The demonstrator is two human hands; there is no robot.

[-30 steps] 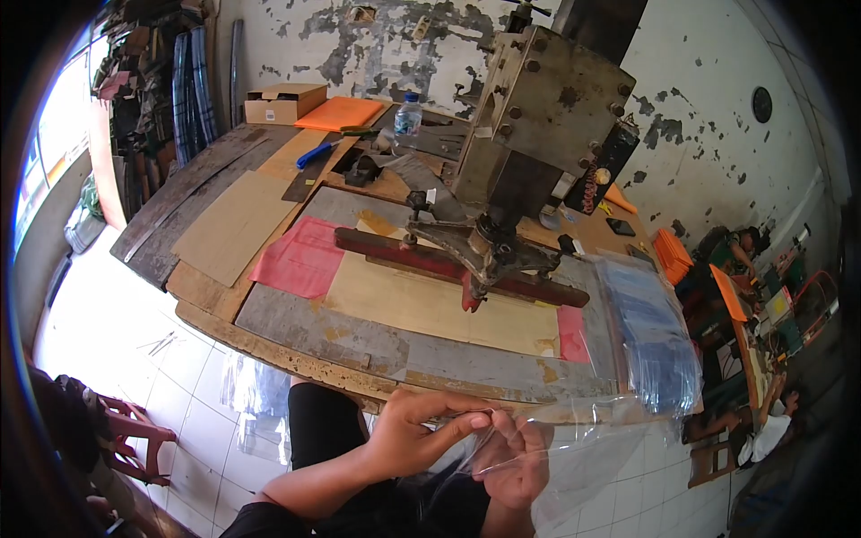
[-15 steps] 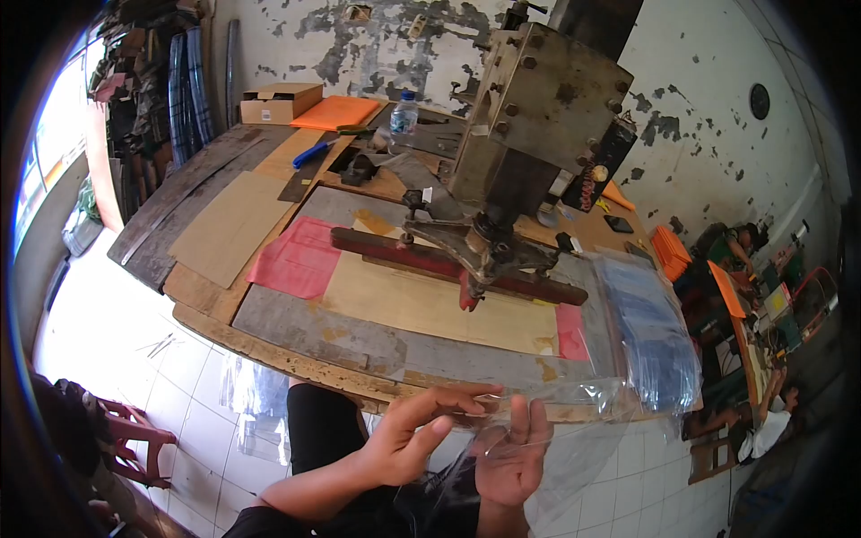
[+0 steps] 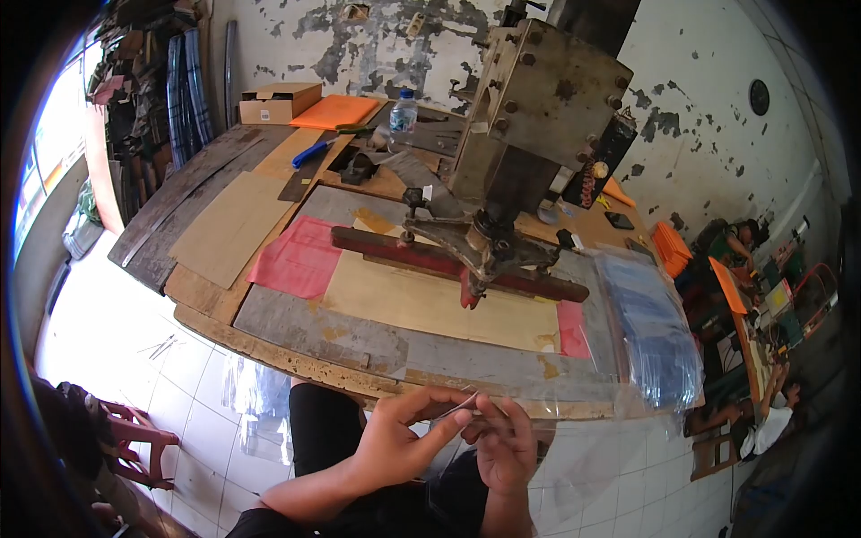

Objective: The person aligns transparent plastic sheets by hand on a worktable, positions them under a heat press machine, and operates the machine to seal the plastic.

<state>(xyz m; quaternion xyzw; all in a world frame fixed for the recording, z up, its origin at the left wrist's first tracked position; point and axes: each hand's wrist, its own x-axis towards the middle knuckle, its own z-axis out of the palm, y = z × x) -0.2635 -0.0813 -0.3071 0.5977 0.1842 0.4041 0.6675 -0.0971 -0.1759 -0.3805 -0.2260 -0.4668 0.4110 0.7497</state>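
In front of the table edge, my left hand pinches a clear plastic sheet between thumb and fingers. My right hand meets it fingertip to fingertip, its fingers curled on the same thin sheet. The sheet hangs to the right over the floor and is hard to see through its transparency. Above the hands stands a press with a red-edged bar. Under that bar lies a cream board, with a pink sheet showing at its left end.
A stack of bluish clear plastic lies at the table's right. Farther back are a bottle, a blue-handled cutter, an orange stack and a cardboard box. A red stool stands left; people work at right.
My hands have come closer together, and my left thumb has closed against its fingers. My right fingers have curled from more upright. The plastic sheet has dropped lower on the right.
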